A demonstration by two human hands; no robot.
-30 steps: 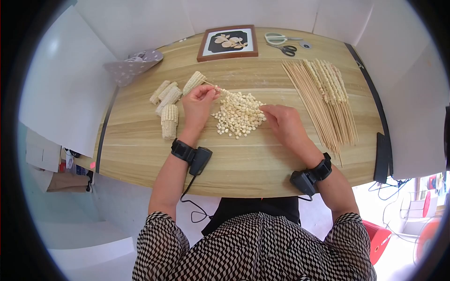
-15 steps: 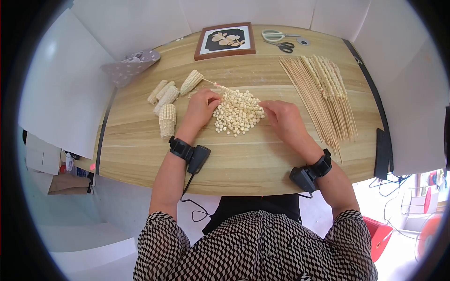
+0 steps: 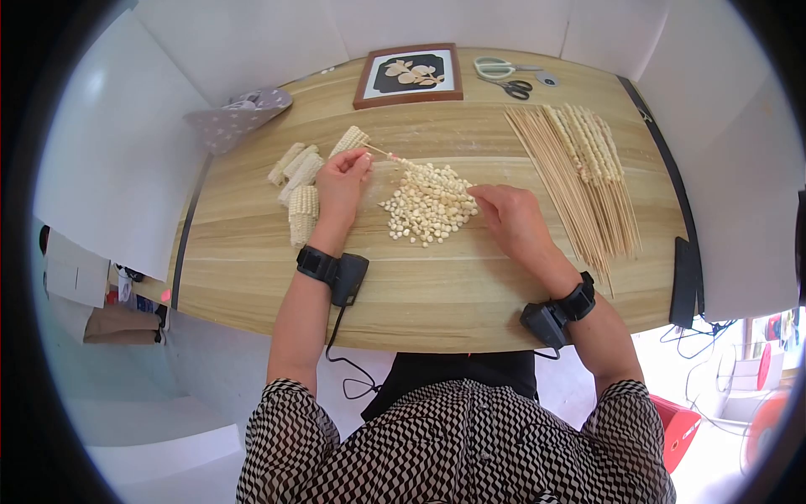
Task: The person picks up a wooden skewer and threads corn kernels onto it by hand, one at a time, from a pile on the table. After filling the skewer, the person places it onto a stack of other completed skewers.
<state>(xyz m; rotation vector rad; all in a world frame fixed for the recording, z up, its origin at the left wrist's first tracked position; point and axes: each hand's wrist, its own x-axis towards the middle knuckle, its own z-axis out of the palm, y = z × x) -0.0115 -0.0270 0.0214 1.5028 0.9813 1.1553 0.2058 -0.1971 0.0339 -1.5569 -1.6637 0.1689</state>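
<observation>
Loose pale corn kernels lie in a pile at the middle of the table. A thin wooden skewer with kernels threaded along it slants over the pile. My right hand pinches its lower right end at the pile's right edge. Near the skewer's upper left tip is my left hand, its thumb and forefinger closed on what looks like a kernel. Just behind that hand is a corn cob, partly hidden by the fingers. Further left lie another cob and several stripped ones.
Bare skewers and kernel-covered skewers lie at the right. At the back are a framed picture, green-handled scissors and dark scissors. A patterned cloth item sits at the back left.
My left hand has moved up and to the left, from the pile's edge to the skewer's tip, now overlapping the cob behind. My right hand has hardly moved. The whole view has shifted slightly.
</observation>
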